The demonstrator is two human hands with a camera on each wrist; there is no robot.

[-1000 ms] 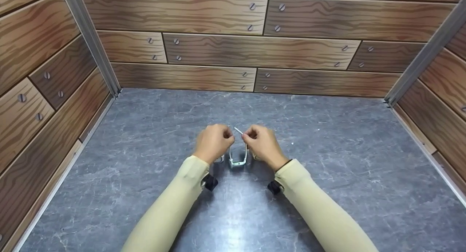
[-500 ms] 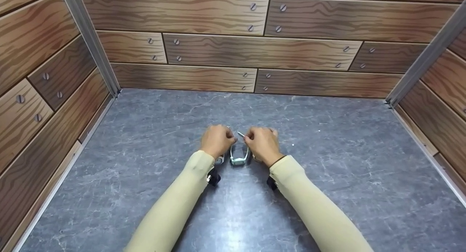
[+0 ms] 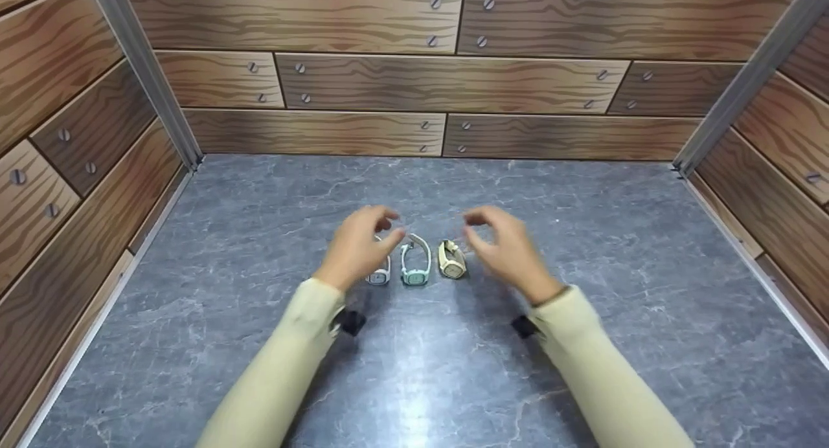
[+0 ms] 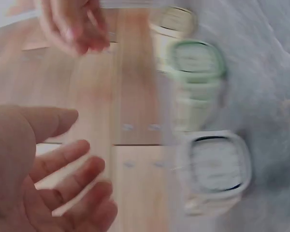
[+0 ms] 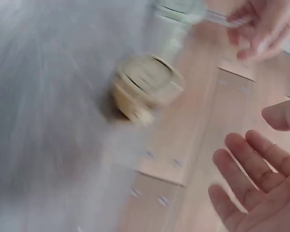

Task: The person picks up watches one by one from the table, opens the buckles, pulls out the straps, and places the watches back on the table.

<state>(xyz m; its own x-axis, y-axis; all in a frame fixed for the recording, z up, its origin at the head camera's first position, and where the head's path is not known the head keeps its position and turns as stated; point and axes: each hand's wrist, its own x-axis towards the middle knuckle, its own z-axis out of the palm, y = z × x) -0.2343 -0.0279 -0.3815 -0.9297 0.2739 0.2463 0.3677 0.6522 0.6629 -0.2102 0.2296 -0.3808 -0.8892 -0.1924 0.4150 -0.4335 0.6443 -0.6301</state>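
Observation:
Three wristwatches stand in a row on the grey marbled tabletop, their straps looped behind the dials. A white watch is at the left, partly behind my left hand in the head view. The mint green watch sits in the middle, and a yellowish beige watch at the right. My left hand hovers by the white watch, holding nothing, fingers loosely bent. To the right of the beige watch, my right hand is in the air with thumb and fingers apart and nothing between them.
Wood-plank printed walls enclose the tabletop at the back and both sides. Grey metal posts stand at the back corners. A small dark device is on each wrist.
Both hands have let go of the mint green watch's strap and drawn apart, left hand to the left, right hand to the right. The beige watch has come into full view.

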